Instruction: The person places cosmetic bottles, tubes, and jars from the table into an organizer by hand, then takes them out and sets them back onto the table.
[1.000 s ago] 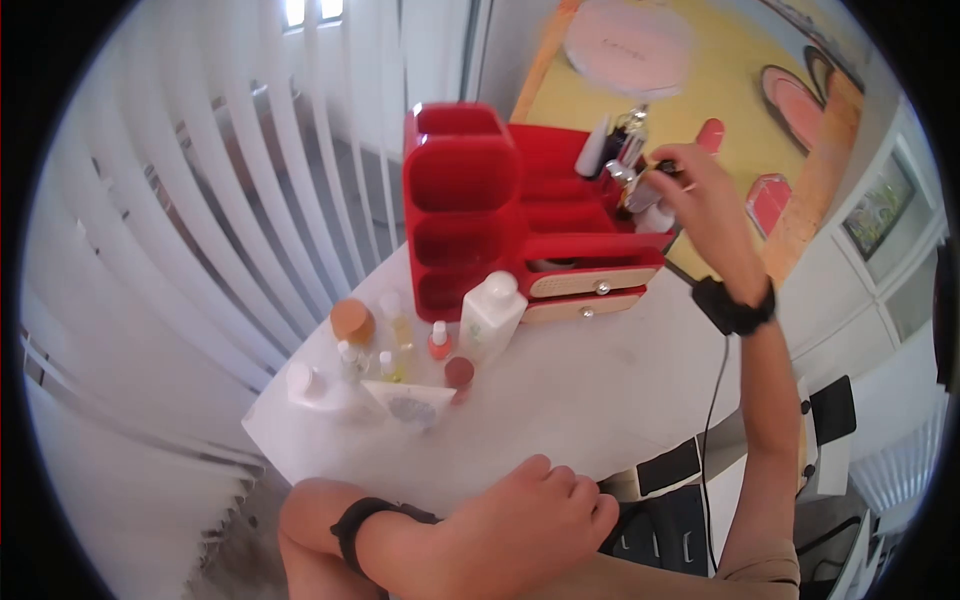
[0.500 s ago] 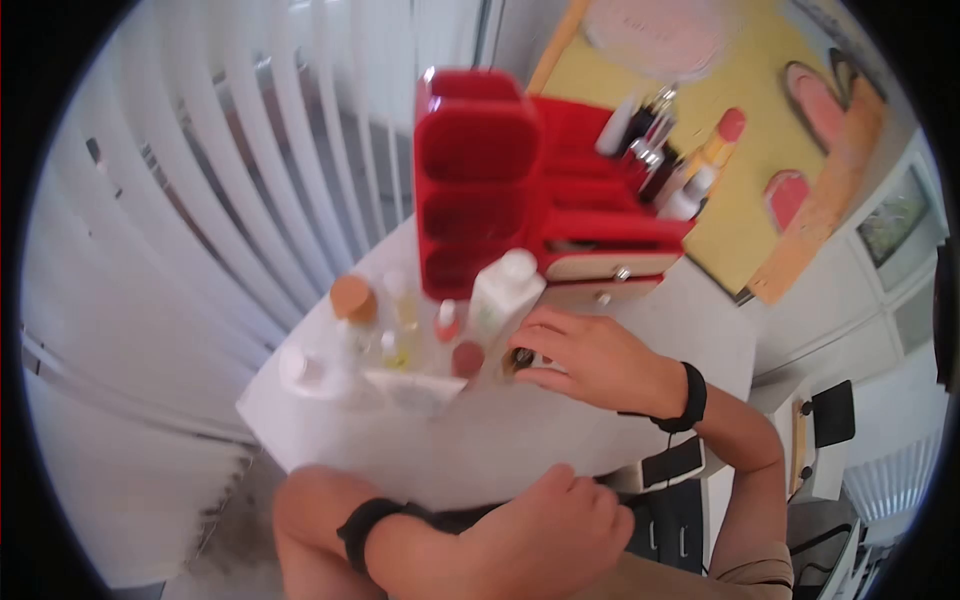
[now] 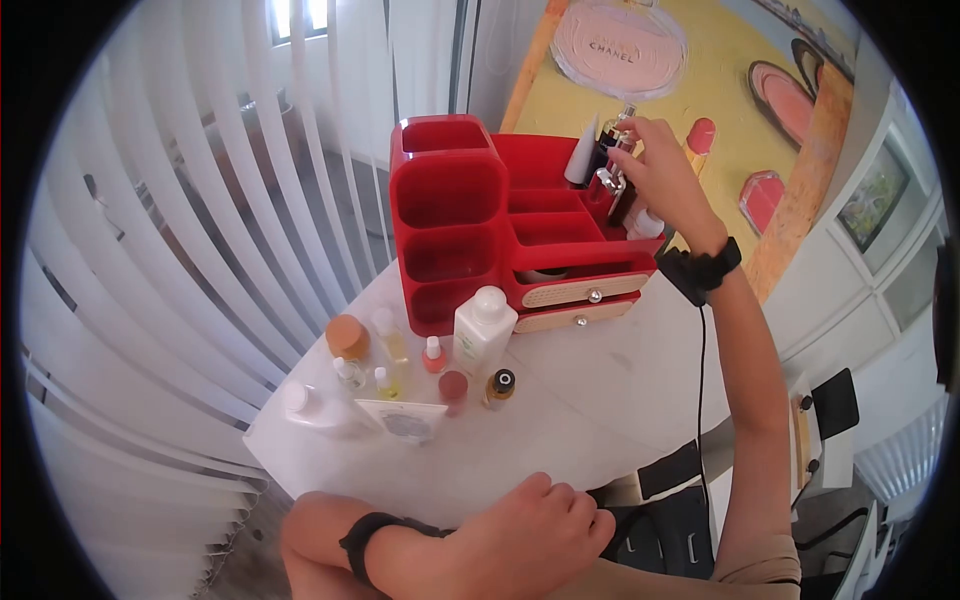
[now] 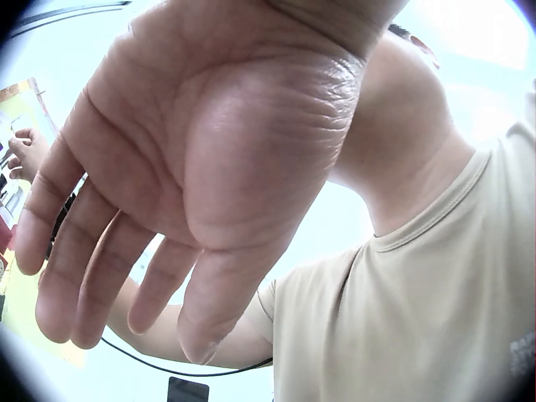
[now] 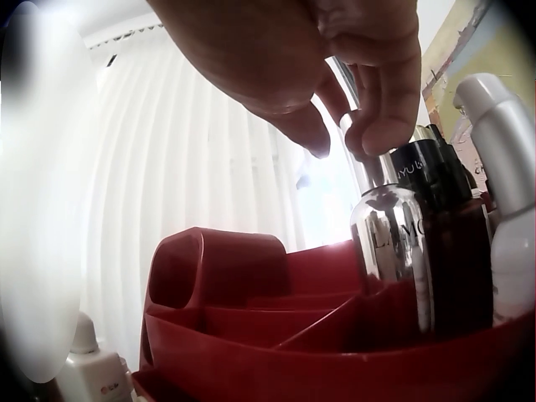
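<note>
My right hand (image 3: 665, 185) reaches over the bottles at the right end of a red cosmetics organizer (image 3: 450, 170). Its thumb and fingers are parted around the bottle tops. In the right wrist view, the fingertips (image 5: 389, 134) come right down at the top of a silver bottle (image 5: 389, 230), beside a dark bottle with a black cap (image 5: 431, 172). A small amber bottle with a black cap (image 3: 500, 388) stands upright on the white table (image 3: 590, 410). My left hand (image 3: 530, 535) lies idle near the table's front edge, loosely spread in the left wrist view (image 4: 159, 184) and holding nothing.
Several containers stand front left: a white bottle (image 3: 485, 330), a red-lidded jar (image 3: 453, 390), a coral nail polish bottle (image 3: 433, 357), an orange-lidded jar (image 3: 347, 338) and a white tube (image 3: 405, 418). A drawer (image 3: 565, 292) protrudes slightly. A cable (image 3: 702, 400) hangs from my right wrist. Blinds (image 3: 200, 220) border the left.
My right hand took the small black-capped bottle from the organizer, set it on the table beside the red-lidded jar, let go and returned to the organizer. The left hand stays about where it was.
</note>
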A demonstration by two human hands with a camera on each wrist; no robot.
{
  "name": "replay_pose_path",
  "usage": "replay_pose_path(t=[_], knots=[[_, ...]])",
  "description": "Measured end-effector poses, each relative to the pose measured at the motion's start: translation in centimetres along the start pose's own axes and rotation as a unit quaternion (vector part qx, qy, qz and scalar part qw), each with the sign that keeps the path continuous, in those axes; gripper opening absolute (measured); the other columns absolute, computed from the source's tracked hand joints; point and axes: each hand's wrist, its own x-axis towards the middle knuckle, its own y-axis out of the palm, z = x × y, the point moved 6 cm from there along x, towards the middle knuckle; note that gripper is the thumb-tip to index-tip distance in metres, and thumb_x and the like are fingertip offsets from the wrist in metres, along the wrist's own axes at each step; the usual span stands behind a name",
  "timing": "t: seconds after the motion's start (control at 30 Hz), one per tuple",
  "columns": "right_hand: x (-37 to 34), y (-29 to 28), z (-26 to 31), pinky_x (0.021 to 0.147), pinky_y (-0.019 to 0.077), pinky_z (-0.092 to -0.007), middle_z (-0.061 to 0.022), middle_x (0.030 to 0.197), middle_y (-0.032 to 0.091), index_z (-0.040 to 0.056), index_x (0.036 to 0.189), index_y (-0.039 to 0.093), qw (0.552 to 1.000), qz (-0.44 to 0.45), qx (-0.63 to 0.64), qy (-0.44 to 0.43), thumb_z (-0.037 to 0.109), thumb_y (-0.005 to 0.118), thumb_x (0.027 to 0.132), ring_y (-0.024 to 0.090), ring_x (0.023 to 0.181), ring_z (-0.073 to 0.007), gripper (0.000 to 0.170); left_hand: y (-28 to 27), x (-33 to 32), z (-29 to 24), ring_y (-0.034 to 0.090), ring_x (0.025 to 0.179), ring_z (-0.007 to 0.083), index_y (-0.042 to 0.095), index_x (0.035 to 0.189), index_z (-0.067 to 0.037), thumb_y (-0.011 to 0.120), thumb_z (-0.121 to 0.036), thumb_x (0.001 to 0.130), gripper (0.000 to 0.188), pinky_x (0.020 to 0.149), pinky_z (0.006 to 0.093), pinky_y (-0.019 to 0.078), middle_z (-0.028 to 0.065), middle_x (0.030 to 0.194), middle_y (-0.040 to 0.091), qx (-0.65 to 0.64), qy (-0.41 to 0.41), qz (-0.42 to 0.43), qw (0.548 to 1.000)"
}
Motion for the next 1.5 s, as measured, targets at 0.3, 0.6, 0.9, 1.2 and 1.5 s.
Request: replay_pose_path(t=[0.3,0.6,0.9,1.2,1.5], knots=[[-0.3,-1.3,-0.1,0.059,0.0468,-0.0234,-0.0017,0.086,0.063,0.0051,0.112,0.061,0.978,0.077,0.154,0.120,0.016,0.069,0.095,0.058,0.071,-0.0062,0.021,-0.6,-0.5,-0.6,0.060,0.078,0.0145,0.062,0.114,-0.004,0.066,-0.013,0.082,0.033,0.069,0.0265,0.0446,0.0015,0.086,0.059,0.001,-0.007,-0.035,0.999],[-7.9,-6.5,14.9,0.063,0.0481,-0.0209,-0.0020,0.101,0.068,0.0064,0.112,0.065,0.962,0.179,0.207,-0.008,0.006,0.072,0.091,0.063,0.078,-0.0071,0.023,-0.1,-0.3,-1.3,0.057,0.075,0.0140,0.059,0.093,-0.006,0.065,-0.013,0.081,0.016,0.068,0.0261,0.0423,0.0002,0.081,0.056,-0.054,0.010,-0.013,0.998],[-16.8,6.1,20.9,0.065,0.0552,-0.0410,-0.0108,0.101,0.060,0.0068,0.112,0.058,0.884,0.343,0.240,-0.206,0.021,0.066,0.096,0.066,0.086,-0.0307,0.022,0.5,-0.7,-2.8,0.059,0.075,0.0150,0.057,0.090,-0.008,0.065,-0.014,0.081,0.013,0.067,0.0264,0.0423,-0.0002,0.078,0.056,-0.076,0.052,-0.024,0.995],[-9.7,0.2,12.5,0.070,0.0528,-0.0292,-0.0100,0.116,0.065,0.0047,0.118,0.064,0.947,0.202,0.247,-0.042,0.014,0.071,0.092,0.066,0.081,-0.0178,0.028,-0.2,-0.7,-1.4,0.060,0.074,0.0144,0.056,0.099,-0.009,0.065,-0.016,0.083,0.020,0.067,0.0255,0.0430,0.0003,0.083,0.057,-0.093,0.078,0.001,0.993],[-6.4,-2.4,-4.1,0.071,0.0511,-0.0328,-0.0124,0.096,0.066,0.0025,0.124,0.058,0.993,0.066,-0.006,0.101,0.020,0.071,0.094,0.062,0.076,-0.0187,0.036,0.2,-0.6,-1.4,0.060,0.077,0.0145,0.054,0.106,-0.008,0.065,-0.014,0.084,0.025,0.070,0.0274,0.0451,0.0013,0.085,0.055,-0.059,0.075,0.028,0.995]])
